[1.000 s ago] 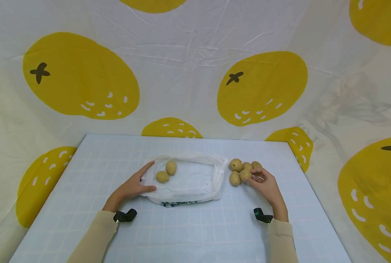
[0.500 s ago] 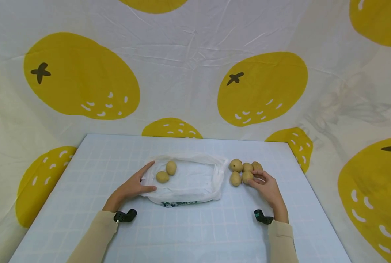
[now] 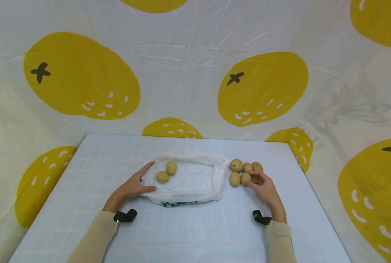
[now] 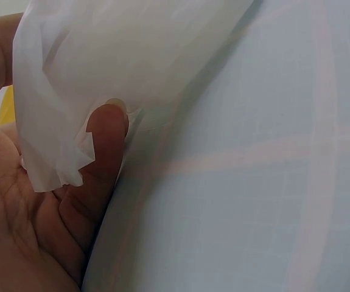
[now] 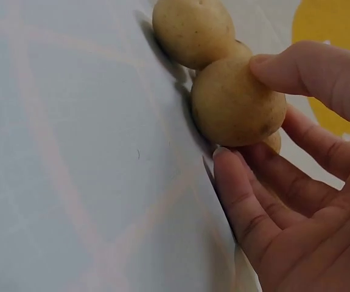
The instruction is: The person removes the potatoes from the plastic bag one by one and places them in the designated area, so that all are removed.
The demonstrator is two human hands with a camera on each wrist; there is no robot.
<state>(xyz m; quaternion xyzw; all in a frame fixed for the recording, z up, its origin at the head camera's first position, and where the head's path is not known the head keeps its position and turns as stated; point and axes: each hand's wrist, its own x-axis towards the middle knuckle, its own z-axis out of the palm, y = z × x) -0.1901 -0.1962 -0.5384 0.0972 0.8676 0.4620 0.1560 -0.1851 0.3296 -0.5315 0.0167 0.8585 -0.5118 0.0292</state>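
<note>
My left hand [image 3: 133,184] grips the left end of a white plastic bag [image 3: 190,195], thumb and index finger spread along its rim. In the left wrist view, the bag's thin film [image 4: 126,48] passes between the thumb and a curled finger [image 4: 105,140]. Two potatoes [image 3: 162,177] lie inside the bag at its left end. Right of it, my right hand [image 3: 264,186] holds a potato [image 3: 245,179] at the front of a small cluster. In the right wrist view, the thumb presses on top of this potato [image 5: 235,103], with fingertips at its underside.
Several other potatoes [image 3: 236,165] sit close together beside the bag's right end; one [image 3: 235,179] is just left of the held potato. A pale checked cloth covers the table [image 3: 195,233]. Behind it hangs a white curtain [image 3: 179,80] with yellow fruit prints.
My right hand and its potato have shifted slightly towards me, then a little left, closer to the neighbouring potato. The left hand and bag stay where they were.
</note>
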